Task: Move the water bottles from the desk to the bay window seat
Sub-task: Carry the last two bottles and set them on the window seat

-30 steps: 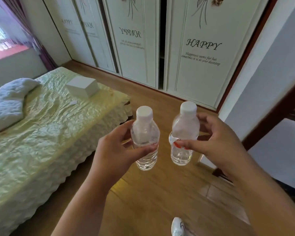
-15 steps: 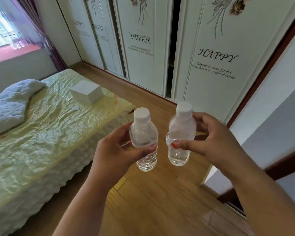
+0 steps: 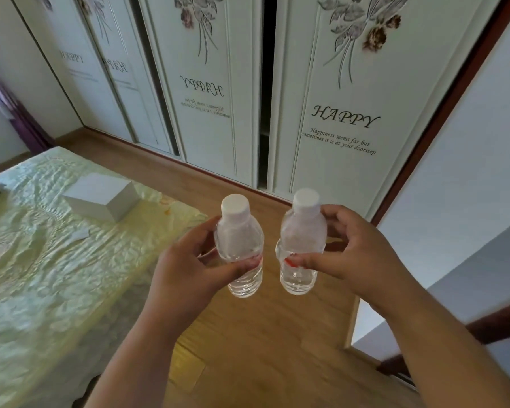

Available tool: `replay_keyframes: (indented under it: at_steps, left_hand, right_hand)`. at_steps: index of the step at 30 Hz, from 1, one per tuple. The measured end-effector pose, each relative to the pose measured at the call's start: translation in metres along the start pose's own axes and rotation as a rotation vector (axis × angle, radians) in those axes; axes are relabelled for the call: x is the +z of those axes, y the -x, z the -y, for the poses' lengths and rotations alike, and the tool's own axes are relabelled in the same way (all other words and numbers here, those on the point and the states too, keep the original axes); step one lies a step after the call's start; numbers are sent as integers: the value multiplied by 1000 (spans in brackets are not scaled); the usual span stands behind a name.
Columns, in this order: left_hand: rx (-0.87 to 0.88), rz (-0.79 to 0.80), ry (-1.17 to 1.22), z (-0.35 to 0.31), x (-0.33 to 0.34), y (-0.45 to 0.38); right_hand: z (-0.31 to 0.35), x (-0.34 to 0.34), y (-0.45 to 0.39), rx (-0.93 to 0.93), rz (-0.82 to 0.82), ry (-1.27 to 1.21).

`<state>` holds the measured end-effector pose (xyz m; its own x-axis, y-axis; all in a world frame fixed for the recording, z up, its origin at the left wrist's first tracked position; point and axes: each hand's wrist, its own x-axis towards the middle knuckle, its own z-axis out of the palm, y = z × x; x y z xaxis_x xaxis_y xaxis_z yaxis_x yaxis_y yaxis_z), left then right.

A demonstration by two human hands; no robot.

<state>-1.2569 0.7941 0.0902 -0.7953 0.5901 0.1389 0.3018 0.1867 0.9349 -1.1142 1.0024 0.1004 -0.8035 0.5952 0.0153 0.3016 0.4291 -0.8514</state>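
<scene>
2 water bottles, both upright, held in the air over the wood floor (image 3: 265, 348), side by side w/ a small gap, not touching. Left bottle (image 3: 239, 245): clear plastic, white cap on, clear water inside; exact fill level hard to read. Right bottle (image 3: 302, 245): same type, white cap on, clear water, fill level likewise unclear; scrap of red/white label at mid-body.

Left hand (image 3: 186, 269) wraps the left bottle at mid-body, thumb across the front, fingers curled behind. Right hand (image 3: 357, 254) grips the right bottle, thumb across the front near the label scrap, fingers curled round the far side near the shoulder. Both forearms come in from the bottom edge.

Bed (image 3: 42, 275) to the left, pale yellow-green crinkled cover, near corner just left of the left hand. White box (image 3: 100, 197) sits closed on the bed; contents not visible. Small white scrap of paper (image 3: 78, 234) lies near the box, on the cover.

Behind the bottles: wardrobe (image 3: 336, 98) w/ white sliding doors, flower prints and "HAPPY" lettering; dark gap between two door panels, inside not visible. Purple curtain (image 3: 0, 98) at far left. White wall w/ dark wood trim (image 3: 454, 98) on the right.
</scene>
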Motion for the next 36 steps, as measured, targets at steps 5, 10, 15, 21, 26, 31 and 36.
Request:
replay_keyframes:
  at_steps: [5,10,15,21,26,31,36]
  left_hand:
    - [37,59,5,16,-25,-56]
    - [44,117,-6,34,-33,-98]
    - [31,129,-25,46,-26,-145]
    - [19,85,-48,48,-6,-216]
    - [16,10,-83,41,14,-288]
    - [36,-66,-133,36,39,-348]
    - [15,-67,-111,39,56,-396]
  right_hand:
    - [11,28,-37,18,-60,-12]
    - [12,44,-73,43,-62,-2]
    - [3,49,-125,43,-52,15]
    - [-11,33,-210,18,4,-14]
    - [-16,1,-296,-24,43,-61]
    - [-22,-26,-372,-88,58,-61]
    - [-26,-38,-428,-94,50,-42]
